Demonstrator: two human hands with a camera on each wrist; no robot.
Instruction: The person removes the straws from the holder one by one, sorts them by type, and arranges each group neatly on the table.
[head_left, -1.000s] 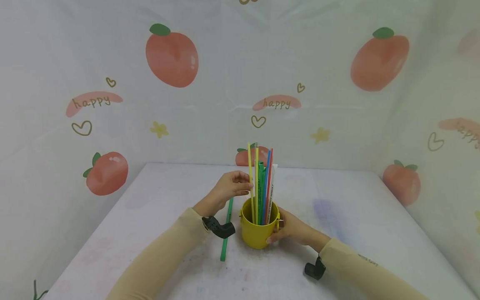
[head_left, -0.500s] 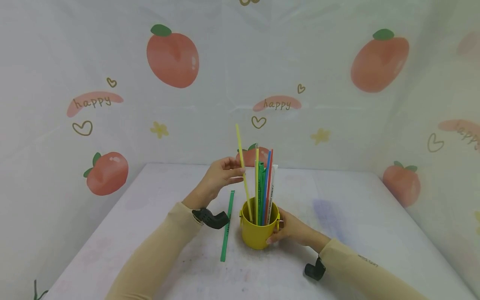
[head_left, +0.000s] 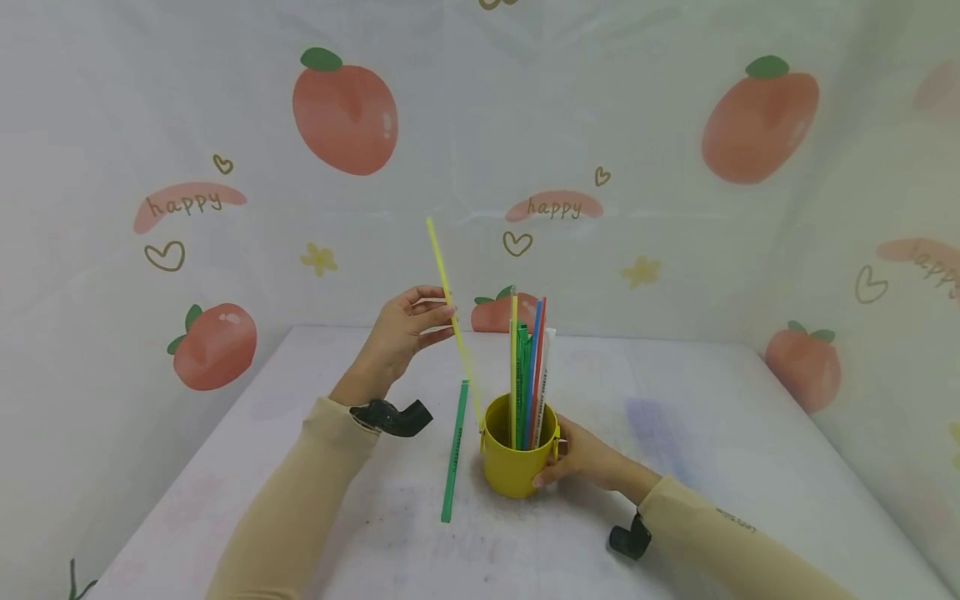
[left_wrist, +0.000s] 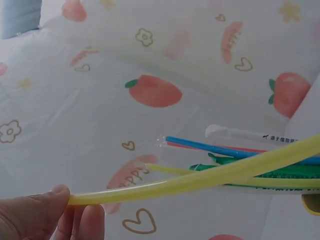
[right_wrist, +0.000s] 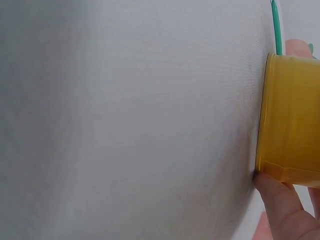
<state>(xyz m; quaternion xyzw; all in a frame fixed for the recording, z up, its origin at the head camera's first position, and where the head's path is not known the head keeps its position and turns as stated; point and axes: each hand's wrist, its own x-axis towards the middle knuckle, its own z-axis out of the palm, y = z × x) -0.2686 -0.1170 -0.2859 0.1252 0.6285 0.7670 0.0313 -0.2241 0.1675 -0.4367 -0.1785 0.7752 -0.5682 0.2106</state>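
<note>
Between thumb and fingertips, my left hand [head_left: 401,329] pinches a long yellow straw [head_left: 438,254], tilted with its top leaning left. Its lower end is at the left rim of a small yellow bucket [head_left: 513,477]; whether it touches the rim I cannot tell. My right hand [head_left: 588,457] grips the bucket from the right, thumb low on its front; the right wrist view shows the thumb [right_wrist: 280,200] by the base. Upright in the bucket stand another yellow straw [head_left: 513,367], green-wrapped straws [head_left: 522,375], a blue straw [head_left: 534,358], a red straw [head_left: 541,350] and a white-wrapped straw [head_left: 547,371].
A green-wrapped straw [head_left: 454,454] lies on the white table [head_left: 360,533], left of the bucket. Behind the table hangs a white cloth [head_left: 450,125] printed with fruit and hearts. Both wrists wear black camera mounts [head_left: 393,418].
My left hand has moved up and left, drawing the yellow straw out of the bucket and tilting its top leftward. The right hand and the bucket have stayed in place.
</note>
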